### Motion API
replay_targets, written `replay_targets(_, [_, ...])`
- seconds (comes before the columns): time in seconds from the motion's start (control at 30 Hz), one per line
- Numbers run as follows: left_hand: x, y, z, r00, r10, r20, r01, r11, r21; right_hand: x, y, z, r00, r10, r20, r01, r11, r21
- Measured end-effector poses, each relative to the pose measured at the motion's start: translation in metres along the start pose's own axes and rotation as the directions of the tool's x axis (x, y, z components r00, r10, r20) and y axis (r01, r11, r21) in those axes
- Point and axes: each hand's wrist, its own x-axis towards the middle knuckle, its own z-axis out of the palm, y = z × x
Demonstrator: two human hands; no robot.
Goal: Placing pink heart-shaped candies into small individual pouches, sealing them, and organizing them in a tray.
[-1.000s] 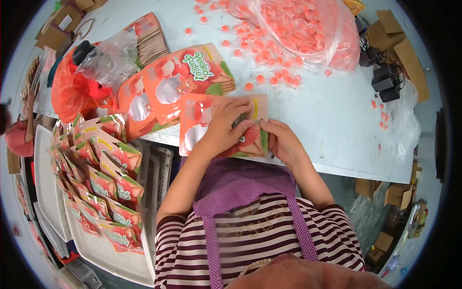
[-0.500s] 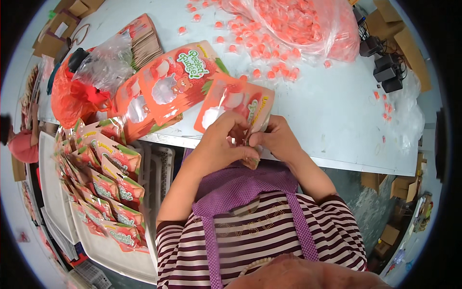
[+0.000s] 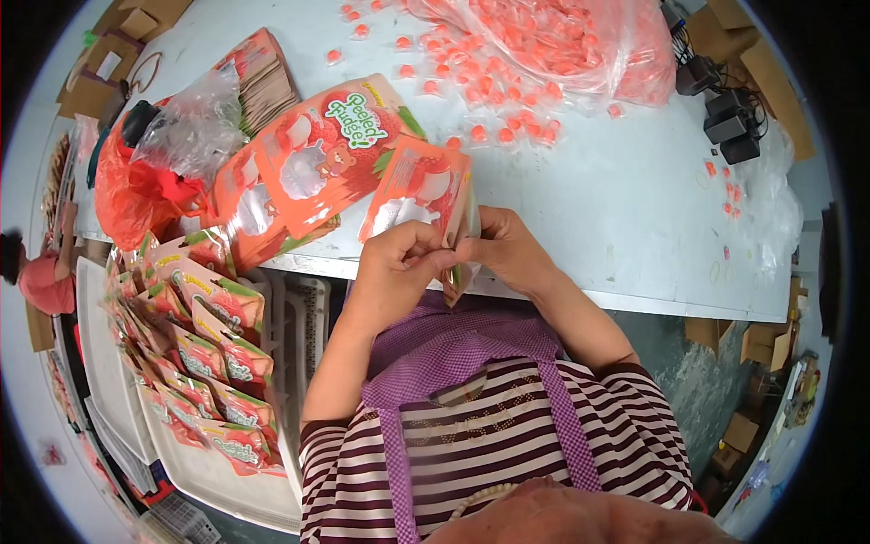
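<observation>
Both my hands are closed on one orange candy pouch (image 3: 426, 177) at the near edge of the table. My left hand (image 3: 394, 276) pinches it on the left side, and my right hand (image 3: 509, 252) grips the right side close by, fingertips almost meeting. The pouch stands tilted, one printed panel toward me; whether its mouth is parted is hard to make out. Flat matching pouches (image 3: 313, 168) lie fanned in a pile just to its left. Beyond it are loose wrapped red candies (image 3: 512, 118), spilled from a big clear plastic bag of candies (image 3: 589, 50).
A white crate (image 3: 217, 485) on the left holds rows of filled pouches (image 3: 222, 354). A stack of pouches (image 3: 267, 86), an orange plastic bag (image 3: 136, 195) and crumpled clear plastic (image 3: 195, 122) lie at the table's left. Black power adapters (image 3: 732, 127) sit far right. A person (image 3: 47, 276) is at far left.
My hands have shifted slightly left with the pouch, which has turned so its side and one panel face differently. My fingers have drawn closer together on it.
</observation>
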Motion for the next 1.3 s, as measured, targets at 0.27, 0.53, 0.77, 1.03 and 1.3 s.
replay_targets(0.27, [-0.007, 0.001, -0.006, 0.842, 0.535, 0.069, -0.477, 0.679, 0.557, -0.008, -0.006, -0.001, 0.915, -0.382, -0.13, 0.249, 0.788, -0.563])
replay_targets(0.53, [-0.012, 0.027, -0.016, 0.837, 0.47, 0.281, -0.493, 0.422, 0.761, -0.011, -0.021, 0.009, 0.911, -0.412, 0.019, 0.345, 0.736, -0.583])
replay_targets(0.77, [-0.006, 0.002, -0.036, 0.753, 0.587, 0.297, -0.62, 0.48, 0.621, 0.001, -0.011, -0.024, 0.905, -0.415, 0.09, 0.407, 0.788, -0.461])
replay_targets(1.03, [0.036, -0.057, -0.036, 0.929, 0.364, -0.073, -0.245, 0.747, 0.618, 0.037, -0.028, -0.115, 0.57, -0.821, -0.026, -0.118, -0.051, -0.992])
replay_targets(1.3, [0.037, -0.072, -0.04, 0.922, 0.37, -0.111, -0.239, 0.771, 0.591, 0.013, -0.017, -0.146, 0.722, -0.661, -0.204, -0.145, 0.144, -0.979])
